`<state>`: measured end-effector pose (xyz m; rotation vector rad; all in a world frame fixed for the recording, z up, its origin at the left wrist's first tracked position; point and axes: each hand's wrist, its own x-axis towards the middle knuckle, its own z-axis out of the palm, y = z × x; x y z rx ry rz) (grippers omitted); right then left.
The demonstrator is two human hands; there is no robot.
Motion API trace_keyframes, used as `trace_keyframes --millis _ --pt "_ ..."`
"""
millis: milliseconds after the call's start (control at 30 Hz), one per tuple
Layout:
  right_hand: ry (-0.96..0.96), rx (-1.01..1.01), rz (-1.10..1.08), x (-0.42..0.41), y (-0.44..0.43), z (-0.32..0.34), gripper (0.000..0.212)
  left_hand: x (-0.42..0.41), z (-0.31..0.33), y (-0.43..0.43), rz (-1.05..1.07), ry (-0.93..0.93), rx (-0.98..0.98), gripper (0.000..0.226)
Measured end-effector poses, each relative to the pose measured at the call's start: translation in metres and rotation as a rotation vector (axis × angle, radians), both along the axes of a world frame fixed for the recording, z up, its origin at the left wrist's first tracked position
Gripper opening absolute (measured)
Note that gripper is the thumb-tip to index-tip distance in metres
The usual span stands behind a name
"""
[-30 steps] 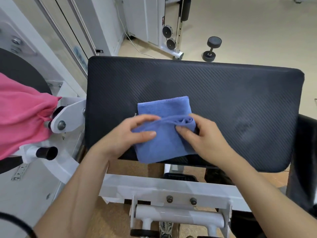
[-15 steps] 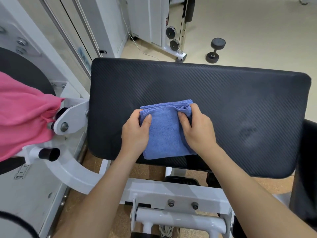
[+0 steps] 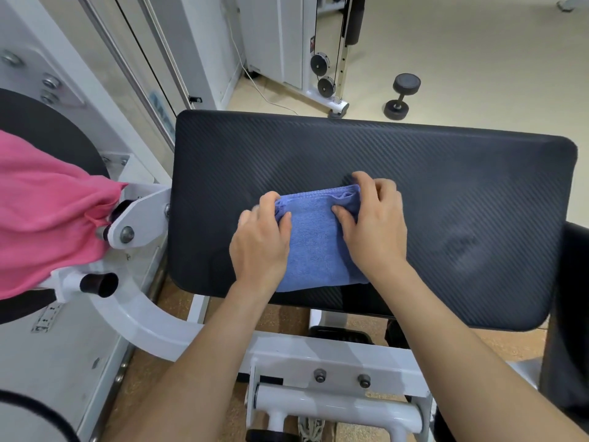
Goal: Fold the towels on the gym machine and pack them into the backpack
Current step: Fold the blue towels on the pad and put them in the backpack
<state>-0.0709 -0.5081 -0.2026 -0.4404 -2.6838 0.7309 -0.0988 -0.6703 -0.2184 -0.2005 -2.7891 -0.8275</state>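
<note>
A small blue towel point(image 3: 315, 240), folded into a narrow rectangle, lies on the black padded seat point(image 3: 446, 193) of the gym machine. My left hand point(image 3: 259, 244) grips its left edge, fingers curled over the far left corner. My right hand point(image 3: 374, 224) grips the right edge, thumb on top and fingers round the far right corner. A pink towel point(image 3: 47, 212) hangs over the machine part at the left. No backpack is clearly in view.
The white machine frame point(image 3: 318, 352) runs below the pad, with a lever arm point(image 3: 134, 218) at the left. A black dumbbell point(image 3: 400, 95) lies on the beige floor beyond, next to a cable machine point(image 3: 328, 59). A dark shape point(image 3: 570, 298) fills the right edge.
Both hands carried the near half of the blue towel away from me onto the far half, making it narrower. They now hold its two far corners.
</note>
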Motion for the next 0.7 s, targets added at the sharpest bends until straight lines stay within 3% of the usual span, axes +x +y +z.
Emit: trace_keyframes --millis 133,267,367,433,500,600,700 --pt "-0.183 0.004 0.099 -0.013 0.013 0.013 0.044 -0.009 -0.007 -0.006 -0.113 0.106 -0.031 0.042" --pt "-0.347 -0.147 0.171 -0.024 0.021 0.032 0.033 -0.016 0.001 -0.009 -0.196 -0.056 0.006 0.034" --pt "-0.41 -0.22 0.3 -0.02 0.025 0.042 0.014 -0.018 0.014 -0.014 -0.25 -0.054 -0.112 0.032" --pt "-0.411 -0.341 0.419 -0.015 0.024 0.052 0.012 -0.018 0.029 -0.012 -0.425 -0.048 -0.182 0.038" --pt "-0.398 -0.394 0.531 -0.011 0.023 0.062 0.016 -0.016 0.047 -0.004 -0.584 -0.213 -0.211 0.04" --pt "-0.353 -0.509 0.573 -0.008 0.032 0.067 0.023 -0.012 0.061 0.001 -0.639 -0.481 -0.089 0.028" --pt "-0.574 -0.601 0.589 0.002 0.055 0.059 0.046 -0.008 0.062 -0.006 -0.68 -0.588 0.223 0.042"
